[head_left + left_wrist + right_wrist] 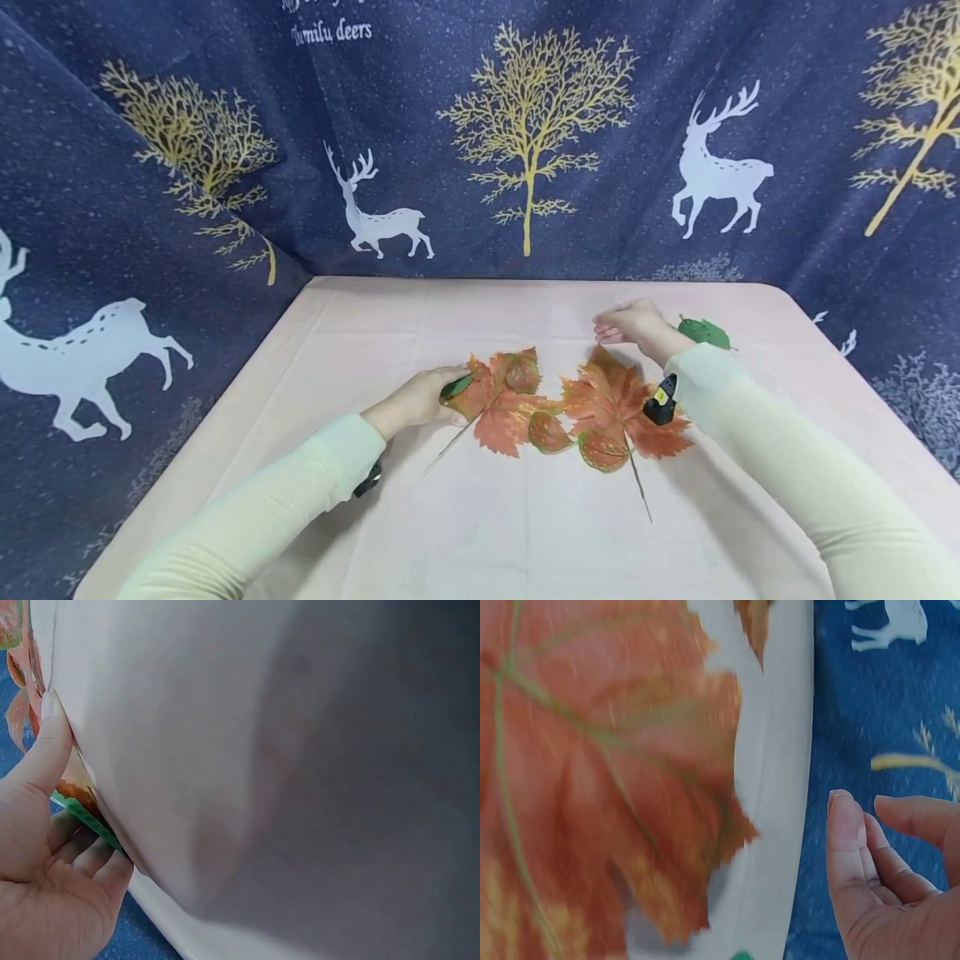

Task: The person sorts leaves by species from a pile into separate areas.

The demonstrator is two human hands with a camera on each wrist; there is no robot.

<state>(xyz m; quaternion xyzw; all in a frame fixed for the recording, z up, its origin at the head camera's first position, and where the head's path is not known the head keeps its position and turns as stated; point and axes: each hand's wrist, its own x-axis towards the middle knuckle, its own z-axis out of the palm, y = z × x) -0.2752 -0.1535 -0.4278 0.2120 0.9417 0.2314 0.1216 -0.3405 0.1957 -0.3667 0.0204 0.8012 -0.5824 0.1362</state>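
Observation:
In the head view my left hand (423,398) is at the left edge of an orange maple leaf (504,425). Its fingers touch a small green leaf (456,387) overlapping that edge; in the left wrist view the thumb (49,739) stands apart from the fingers, by the stem. My right hand (633,323) hovers with nothing in it, just beyond the tip of a second orange maple leaf (603,396). Its thumb and fingertips are slightly apart in the right wrist view. Small red-green leaves (549,432) lie between and on the maple leaves.
Another green leaf (703,333) lies beyond my right wrist. Thin brown stems point toward me from both maple leaves. The pale pink tabletop (450,517) ends at a dark blue cloth (465,192) printed with deer and trees.

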